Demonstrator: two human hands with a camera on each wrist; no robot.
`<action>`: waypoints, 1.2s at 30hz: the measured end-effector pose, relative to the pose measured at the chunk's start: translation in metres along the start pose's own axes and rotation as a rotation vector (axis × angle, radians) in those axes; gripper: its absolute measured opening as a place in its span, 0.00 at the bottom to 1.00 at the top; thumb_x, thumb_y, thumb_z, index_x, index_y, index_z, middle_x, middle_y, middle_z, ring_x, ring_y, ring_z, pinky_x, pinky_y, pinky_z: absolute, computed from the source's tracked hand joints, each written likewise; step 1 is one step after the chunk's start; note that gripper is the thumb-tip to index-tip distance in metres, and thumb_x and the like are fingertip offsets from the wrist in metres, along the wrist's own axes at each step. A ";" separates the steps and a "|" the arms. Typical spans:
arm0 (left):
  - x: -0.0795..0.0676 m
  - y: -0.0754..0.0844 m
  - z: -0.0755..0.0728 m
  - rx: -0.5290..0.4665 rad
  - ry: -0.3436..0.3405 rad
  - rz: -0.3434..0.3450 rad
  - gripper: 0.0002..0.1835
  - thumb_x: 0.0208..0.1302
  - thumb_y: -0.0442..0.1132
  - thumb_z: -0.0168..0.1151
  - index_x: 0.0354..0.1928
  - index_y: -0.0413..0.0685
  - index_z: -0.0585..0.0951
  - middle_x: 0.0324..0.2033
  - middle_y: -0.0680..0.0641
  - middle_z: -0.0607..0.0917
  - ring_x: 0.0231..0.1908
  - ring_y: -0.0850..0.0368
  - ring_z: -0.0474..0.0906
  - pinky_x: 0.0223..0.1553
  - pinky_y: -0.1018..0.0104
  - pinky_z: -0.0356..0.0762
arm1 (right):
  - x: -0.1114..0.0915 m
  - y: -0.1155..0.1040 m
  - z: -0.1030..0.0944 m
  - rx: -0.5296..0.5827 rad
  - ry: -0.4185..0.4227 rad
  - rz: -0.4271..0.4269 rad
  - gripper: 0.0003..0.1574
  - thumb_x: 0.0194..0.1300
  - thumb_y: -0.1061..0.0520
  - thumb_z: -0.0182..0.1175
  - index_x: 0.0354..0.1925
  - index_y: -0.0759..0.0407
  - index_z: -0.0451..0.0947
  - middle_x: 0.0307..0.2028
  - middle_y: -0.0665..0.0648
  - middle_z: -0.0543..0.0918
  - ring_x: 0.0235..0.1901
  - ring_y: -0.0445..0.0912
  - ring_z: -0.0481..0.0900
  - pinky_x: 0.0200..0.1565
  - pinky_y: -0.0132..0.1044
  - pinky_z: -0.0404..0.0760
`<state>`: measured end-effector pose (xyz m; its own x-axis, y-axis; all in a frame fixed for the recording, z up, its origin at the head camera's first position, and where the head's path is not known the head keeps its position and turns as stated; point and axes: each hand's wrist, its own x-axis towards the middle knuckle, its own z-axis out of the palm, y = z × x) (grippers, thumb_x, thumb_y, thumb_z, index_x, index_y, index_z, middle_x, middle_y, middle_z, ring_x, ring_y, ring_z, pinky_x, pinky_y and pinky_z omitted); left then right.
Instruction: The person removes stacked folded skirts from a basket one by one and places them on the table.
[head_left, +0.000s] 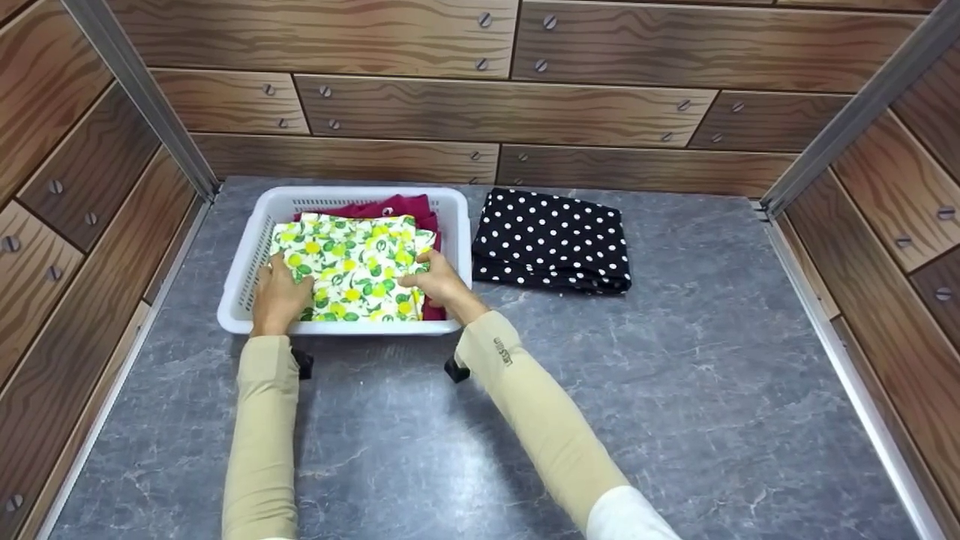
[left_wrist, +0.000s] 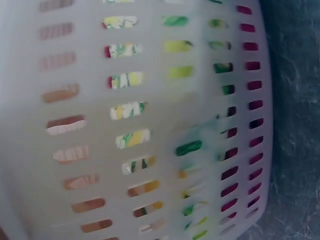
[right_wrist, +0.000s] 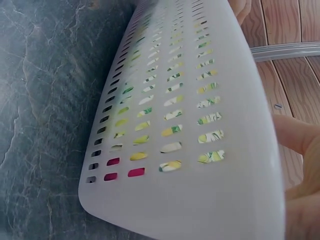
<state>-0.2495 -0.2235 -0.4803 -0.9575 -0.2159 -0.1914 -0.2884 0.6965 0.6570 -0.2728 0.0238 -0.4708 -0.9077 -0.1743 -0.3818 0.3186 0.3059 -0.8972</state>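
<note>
A folded lemon-print cloth point(head_left: 352, 262) lies in a white plastic basket point(head_left: 375, 328), over a folded maroon cloth point(head_left: 409, 204). My left hand point(head_left: 279, 296) holds the print cloth's left edge, thumb on top and fingers down beside the basket wall. At the opposite edge, my right hand point(head_left: 442, 285) grips the same cloth with its thumb over it. Through the slots in the left wrist view, patches of skin and the lemon print point(left_wrist: 132, 139) show. The right wrist view looks along the basket's slotted side point(right_wrist: 165, 100); part of the right hand point(right_wrist: 302, 185) appears beyond its rim.
A folded black cloth with white polka dots point(head_left: 551, 240) lies right of the basket, close to its wall. The grey marbled table point(head_left: 675, 390) is bounded by wood-patterned panels point(head_left: 502, 112) at the back and sides, with metal rails point(head_left: 847, 135) at the corners.
</note>
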 end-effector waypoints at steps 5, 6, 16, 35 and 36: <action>0.001 0.002 0.008 0.084 0.064 -0.022 0.36 0.76 0.44 0.50 0.77 0.33 0.52 0.70 0.22 0.52 0.69 0.22 0.49 0.63 0.26 0.55 | -0.001 0.004 0.002 0.030 -0.014 0.006 0.33 0.65 0.62 0.67 0.65 0.63 0.67 0.63 0.64 0.72 0.54 0.54 0.77 0.55 0.55 0.79; 0.001 0.003 0.009 0.096 0.075 -0.027 0.35 0.76 0.43 0.50 0.76 0.33 0.53 0.70 0.22 0.52 0.69 0.22 0.49 0.63 0.25 0.55 | -0.001 0.005 0.002 0.032 -0.020 0.004 0.33 0.65 0.62 0.67 0.65 0.62 0.68 0.63 0.63 0.71 0.54 0.54 0.77 0.54 0.55 0.79; 0.003 0.004 0.012 0.128 0.106 -0.096 0.34 0.75 0.41 0.51 0.73 0.29 0.55 0.61 0.22 0.64 0.55 0.20 0.69 0.55 0.31 0.70 | 0.004 0.013 0.006 0.019 -0.049 -0.014 0.30 0.65 0.61 0.66 0.64 0.62 0.71 0.64 0.63 0.72 0.57 0.56 0.75 0.53 0.56 0.80; 0.000 0.000 0.012 0.112 0.227 -0.013 0.27 0.70 0.40 0.54 0.66 0.32 0.65 0.54 0.25 0.76 0.54 0.24 0.72 0.55 0.30 0.65 | 0.005 0.010 0.006 0.019 -0.079 0.009 0.31 0.67 0.59 0.65 0.65 0.63 0.71 0.70 0.62 0.67 0.67 0.57 0.66 0.60 0.56 0.74; 0.000 0.001 0.013 0.111 0.240 -0.001 0.27 0.70 0.39 0.54 0.66 0.32 0.66 0.54 0.25 0.76 0.54 0.24 0.72 0.54 0.30 0.67 | 0.005 0.010 0.006 0.024 -0.083 0.020 0.31 0.67 0.58 0.65 0.65 0.62 0.71 0.70 0.62 0.66 0.68 0.57 0.66 0.59 0.59 0.74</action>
<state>-0.2497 -0.2142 -0.4893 -0.9315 -0.3638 -0.0048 -0.3014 0.7641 0.5704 -0.2721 0.0209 -0.4831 -0.8758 -0.2457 -0.4155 0.3434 0.2877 -0.8940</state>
